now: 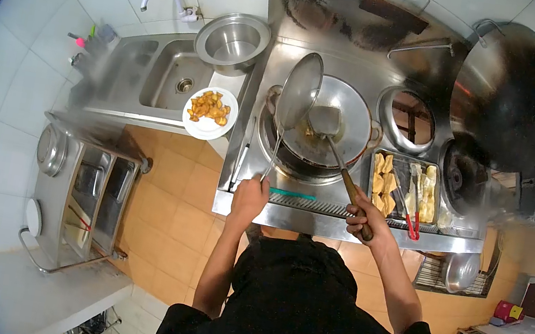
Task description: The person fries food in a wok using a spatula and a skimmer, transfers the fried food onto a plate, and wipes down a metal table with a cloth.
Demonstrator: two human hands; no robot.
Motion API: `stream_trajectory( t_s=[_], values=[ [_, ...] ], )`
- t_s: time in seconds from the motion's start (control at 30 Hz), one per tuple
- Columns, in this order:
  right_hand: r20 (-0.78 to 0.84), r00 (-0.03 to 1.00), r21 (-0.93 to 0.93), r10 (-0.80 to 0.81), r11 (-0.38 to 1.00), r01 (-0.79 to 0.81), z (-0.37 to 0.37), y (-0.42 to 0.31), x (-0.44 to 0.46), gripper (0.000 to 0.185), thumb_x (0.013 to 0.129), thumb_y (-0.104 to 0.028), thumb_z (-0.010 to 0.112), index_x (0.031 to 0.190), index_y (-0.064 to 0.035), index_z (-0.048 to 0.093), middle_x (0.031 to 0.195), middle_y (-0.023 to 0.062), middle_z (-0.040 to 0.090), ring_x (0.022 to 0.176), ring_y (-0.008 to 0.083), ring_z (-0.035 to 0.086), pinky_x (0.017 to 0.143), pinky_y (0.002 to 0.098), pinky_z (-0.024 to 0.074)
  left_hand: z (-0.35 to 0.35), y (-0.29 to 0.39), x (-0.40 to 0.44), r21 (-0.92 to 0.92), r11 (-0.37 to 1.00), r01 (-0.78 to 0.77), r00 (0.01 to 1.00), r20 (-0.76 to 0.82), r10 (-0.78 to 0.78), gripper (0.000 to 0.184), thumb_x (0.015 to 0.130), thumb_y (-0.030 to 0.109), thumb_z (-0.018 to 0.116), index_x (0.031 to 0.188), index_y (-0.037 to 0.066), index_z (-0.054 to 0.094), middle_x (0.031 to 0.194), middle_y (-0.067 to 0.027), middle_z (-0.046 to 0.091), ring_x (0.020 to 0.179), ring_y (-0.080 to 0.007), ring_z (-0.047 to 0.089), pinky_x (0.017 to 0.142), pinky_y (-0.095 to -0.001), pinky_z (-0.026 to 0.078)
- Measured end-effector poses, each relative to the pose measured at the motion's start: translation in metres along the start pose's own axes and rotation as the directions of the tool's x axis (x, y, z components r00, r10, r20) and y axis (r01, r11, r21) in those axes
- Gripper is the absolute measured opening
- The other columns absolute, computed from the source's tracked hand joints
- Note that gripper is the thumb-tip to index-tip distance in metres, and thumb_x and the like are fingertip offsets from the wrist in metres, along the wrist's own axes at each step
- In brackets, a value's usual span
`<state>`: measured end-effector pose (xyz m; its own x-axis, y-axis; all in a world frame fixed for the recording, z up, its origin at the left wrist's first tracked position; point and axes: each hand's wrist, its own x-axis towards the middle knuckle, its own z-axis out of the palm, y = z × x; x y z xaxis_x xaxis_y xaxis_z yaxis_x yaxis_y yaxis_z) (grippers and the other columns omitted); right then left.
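Note:
My left hand (250,199) is closed round the handle of a round mesh strainer (300,92), which is tilted up over the left side of the wok. In my right hand (371,222) is the wooden handle of a metal spatula (324,120); its blade rests low inside the wok (354,107), where a little oily liquid shows. To the right of the wok lies a tray (372,215) with fried golden pieces (383,185) and pale yellow pieces (428,192). Red-handled tongs (414,226) lie across that tray.
Left of the stove, a white plate (204,132) of browned pieces stands by the sink (173,75), near a steel pot (232,46). A large dark wok (509,97) leans at the back right. A wheeled trolley (69,205) stands at the left.

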<state>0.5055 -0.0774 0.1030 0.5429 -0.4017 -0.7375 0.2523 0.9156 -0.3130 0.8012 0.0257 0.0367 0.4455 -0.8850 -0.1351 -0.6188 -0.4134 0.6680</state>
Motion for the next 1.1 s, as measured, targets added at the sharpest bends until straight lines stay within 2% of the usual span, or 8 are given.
stream_trajectory(
  t_s=[0.47,0.63,0.73,0.8,0.87,0.93,1.03,1.1],
  values=[
    [0.102,0.977,0.013,-0.189,0.982,0.189,-0.016,0.033,0.012,0.044,0.103,-0.025,0.047,0.145,-0.0300,0.035,0.076,-0.0027,0.044,0.046,0.0029,0.036,0.040,0.0190,0.0326,-0.005,-0.003,0.012,0.021,0.992,-0.121,0.992,-0.041,0.122,0.039,0.097,0.026,0.050,0.086,-0.008,0.065,0.073,-0.0343,0.061,0.073,-0.0509,0.062,0.070,-0.0559,0.050],
    [-0.110,0.930,-0.226,-0.351,0.920,0.320,-0.005,0.046,0.006,0.055,0.103,-0.020,0.047,0.153,-0.0300,0.027,0.074,-0.0028,0.042,0.046,0.0040,0.031,0.042,0.0185,0.0310,-0.007,-0.004,0.011,0.031,0.993,-0.114,0.993,-0.028,0.115,0.040,0.097,0.028,0.049,0.087,-0.008,0.064,0.074,-0.0337,0.062,0.073,-0.0506,0.062,0.071,-0.0559,0.050],
    [-0.062,0.841,-0.539,-0.537,0.727,0.425,-0.029,0.049,0.024,0.061,0.101,-0.017,0.049,0.156,-0.0244,0.023,0.074,-0.0014,0.045,0.049,0.0057,0.036,0.043,0.0214,0.0333,-0.008,-0.004,0.010,0.045,0.993,-0.111,0.994,-0.003,0.111,0.040,0.097,0.028,0.049,0.088,-0.007,0.064,0.075,-0.0337,0.063,0.074,-0.0505,0.062,0.071,-0.0561,0.051],
    [0.088,0.700,-0.773,-0.709,0.394,0.497,-0.039,0.051,0.032,0.058,0.101,-0.018,0.052,0.154,-0.0122,0.027,0.075,0.0000,0.049,0.055,0.0060,0.042,0.048,0.0215,0.0361,-0.006,-0.007,0.008,0.033,0.994,-0.107,0.994,0.009,0.107,0.038,0.097,0.026,0.052,0.088,-0.009,0.062,0.077,-0.0350,0.061,0.078,-0.0515,0.061,0.071,-0.0564,0.048],
    [0.059,0.703,-0.812,-0.709,0.375,0.446,-0.044,0.049,0.038,0.057,0.101,-0.013,0.051,0.153,-0.0062,0.029,0.084,0.0021,0.052,0.061,0.0071,0.044,0.055,0.0219,0.0411,-0.002,-0.012,0.008,0.048,0.992,-0.118,0.993,0.013,0.118,0.038,0.097,0.027,0.051,0.088,-0.009,0.063,0.077,-0.0347,0.061,0.077,-0.0511,0.062,0.071,-0.0561,0.048],
    [0.263,0.497,-0.883,-0.827,0.002,0.470,-0.062,0.051,0.059,0.056,0.100,-0.008,0.050,0.152,-0.0052,0.030,0.101,0.0084,0.060,0.075,0.0132,0.054,0.070,0.0264,0.0481,-0.001,-0.012,0.006,0.061,0.990,-0.125,0.992,0.018,0.124,0.039,0.097,0.027,0.051,0.088,-0.009,0.063,0.077,-0.0344,0.062,0.077,-0.0507,0.062,0.071,-0.0559,0.049],
    [0.104,0.613,-0.909,-0.783,0.175,0.377,-0.042,0.051,0.041,0.056,0.099,-0.005,0.050,0.151,-0.0039,0.030,0.125,0.0167,0.060,0.096,0.0216,0.060,0.087,0.0317,0.0479,-0.002,-0.010,0.003,0.076,0.991,-0.111,0.994,0.032,0.108,0.040,0.097,0.029,0.051,0.089,-0.008,0.063,0.077,-0.0340,0.062,0.077,-0.0502,0.062,0.072,-0.0553,0.049],
    [0.165,0.542,-0.902,-0.824,0.096,0.421,-0.048,0.055,0.050,0.057,0.099,-0.005,0.051,0.151,-0.0042,0.030,0.129,0.0193,0.059,0.101,0.0223,0.060,0.088,0.0324,0.0475,-0.003,-0.009,0.003,0.068,0.993,-0.096,0.994,0.054,0.093,0.041,0.097,0.030,0.052,0.089,-0.008,0.063,0.077,-0.0339,0.062,0.077,-0.0501,0.063,0.073,-0.0550,0.049]
  ],
)
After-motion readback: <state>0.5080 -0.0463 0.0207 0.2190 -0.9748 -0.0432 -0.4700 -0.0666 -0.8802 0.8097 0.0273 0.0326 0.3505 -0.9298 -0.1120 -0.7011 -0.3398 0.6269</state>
